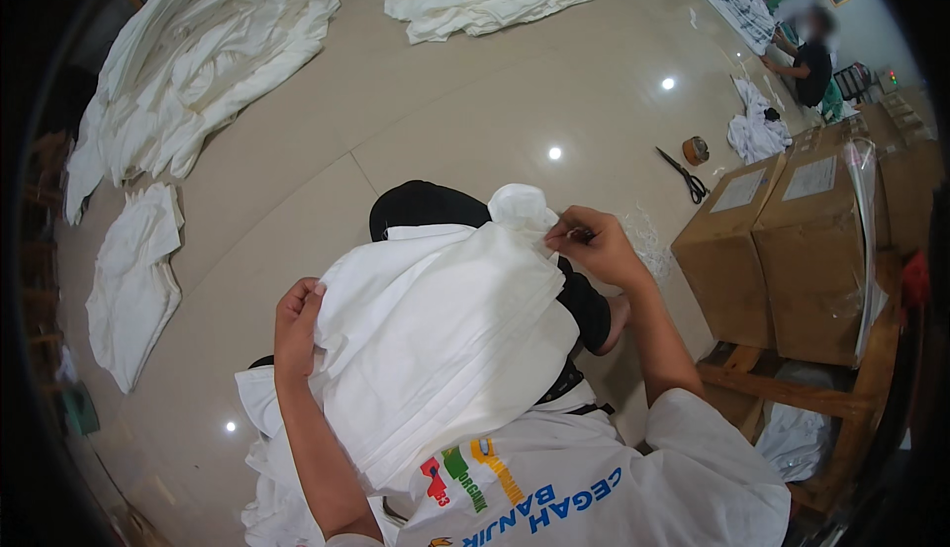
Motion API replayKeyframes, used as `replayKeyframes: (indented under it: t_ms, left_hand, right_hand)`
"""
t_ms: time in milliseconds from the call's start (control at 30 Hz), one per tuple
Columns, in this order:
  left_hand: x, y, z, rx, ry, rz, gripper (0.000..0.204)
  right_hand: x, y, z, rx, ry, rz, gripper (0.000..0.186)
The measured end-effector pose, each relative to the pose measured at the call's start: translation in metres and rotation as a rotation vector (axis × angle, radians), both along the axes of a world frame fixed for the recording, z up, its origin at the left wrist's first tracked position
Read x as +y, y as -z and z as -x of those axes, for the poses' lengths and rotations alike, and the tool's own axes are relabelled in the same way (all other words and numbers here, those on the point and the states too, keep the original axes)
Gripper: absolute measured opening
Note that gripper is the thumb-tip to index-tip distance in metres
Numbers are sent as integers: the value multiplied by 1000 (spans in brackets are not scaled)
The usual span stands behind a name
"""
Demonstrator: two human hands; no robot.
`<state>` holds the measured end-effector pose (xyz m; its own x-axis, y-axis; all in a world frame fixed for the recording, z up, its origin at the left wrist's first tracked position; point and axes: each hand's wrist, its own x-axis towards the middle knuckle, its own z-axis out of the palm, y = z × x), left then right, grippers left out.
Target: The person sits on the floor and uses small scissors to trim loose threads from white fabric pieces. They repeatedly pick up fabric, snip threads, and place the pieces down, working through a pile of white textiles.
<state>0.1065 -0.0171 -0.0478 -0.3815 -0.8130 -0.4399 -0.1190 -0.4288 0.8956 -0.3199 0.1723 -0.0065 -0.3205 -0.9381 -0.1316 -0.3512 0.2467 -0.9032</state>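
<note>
Cloth (435, 319), white | left fingers (301, 292): clamped on edge | right fingers (571, 226): pinched at opposite edge

We see moderate indoor light, small round glares (554, 153) on the glossy floor (287, 240), soft shadow on the white cloth (445, 319), blur over a far person's head (817, 25), dark curved edges

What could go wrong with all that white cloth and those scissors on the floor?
The white cloth is draped over the person's lap, so it might slide off if the left hand and right hand let go. The black scissors lie on the floor beside the cardboard boxes, so someone could perhaps step on them. The small white pile on the floor could get dirty.
</note>
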Motion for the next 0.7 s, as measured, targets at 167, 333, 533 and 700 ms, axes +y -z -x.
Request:
replayKeyframes:
  t_ms: [167,333,533,700]
  left_hand:
    - [2,-3,-4,-1,-24,5,13]
    - [0,-2,5,23,-10,4,13]
    - [3,-13,5,4,9,-11,12]
    - [22,-45,-3,-67,106,76,12]
  right_hand:
    - [54,18,74,-425,447,-79,12]
    - [194,117,187,602,651,-333,17]
    - [233,128,158,982,806,-437,15]
    - [76,5,48,863,605,-62,11]
